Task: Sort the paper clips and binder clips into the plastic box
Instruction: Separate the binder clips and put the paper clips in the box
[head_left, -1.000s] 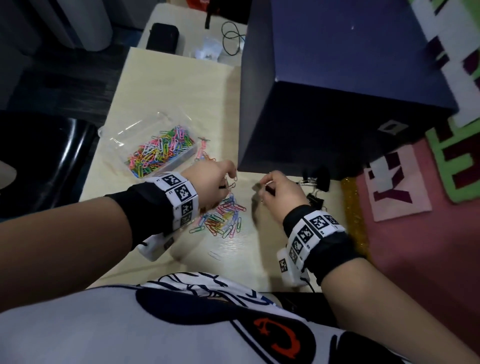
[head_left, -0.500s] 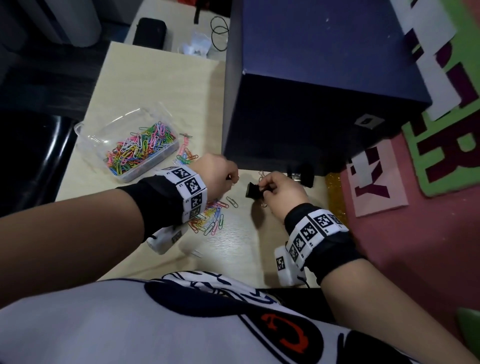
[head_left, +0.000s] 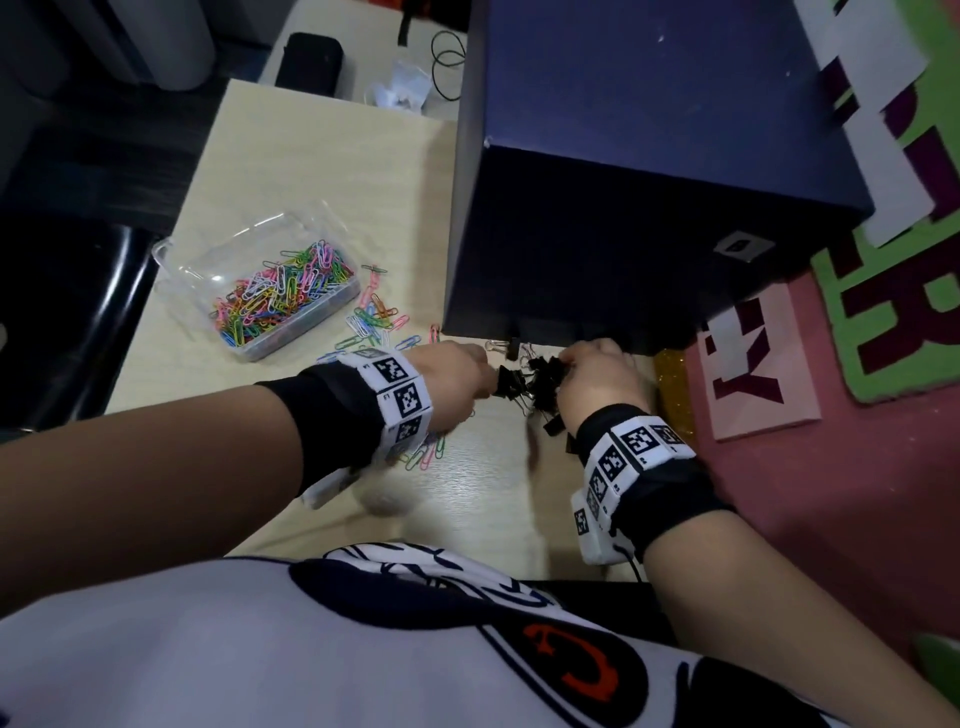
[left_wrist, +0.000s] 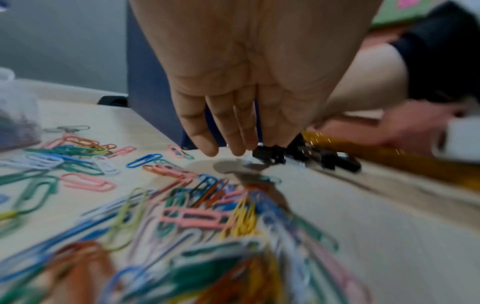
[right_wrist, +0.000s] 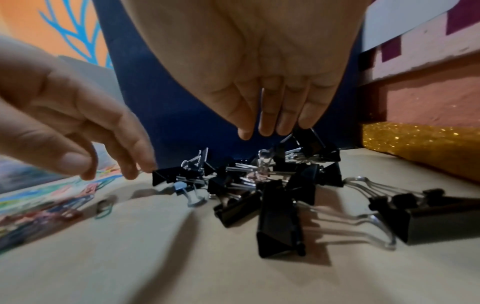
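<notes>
Clear plastic box (head_left: 171, 270) at frame left holds many coloured paper clips (head_left: 283, 296); loose paper clips (head_left: 371, 325) (lower centre) and black binder clips (right_wrist: 262, 185) remain. Left hand (head_left: 457, 376) and right hand (head_left: 592, 376) reach in, fingers straight, grasping nothing.

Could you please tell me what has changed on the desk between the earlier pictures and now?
The binder clips, earlier scattered by the dark blue box, are now heaped between both hands. The right hand let go of its clip; the left hand reached right to the heap. The plastic box and loose paper clips are unchanged.

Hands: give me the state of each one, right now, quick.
Left hand: open, fingertips touching a black binder clip at the pile's edge.
Right hand: open, straight fingers reaching down onto the binder clip pile.
</notes>
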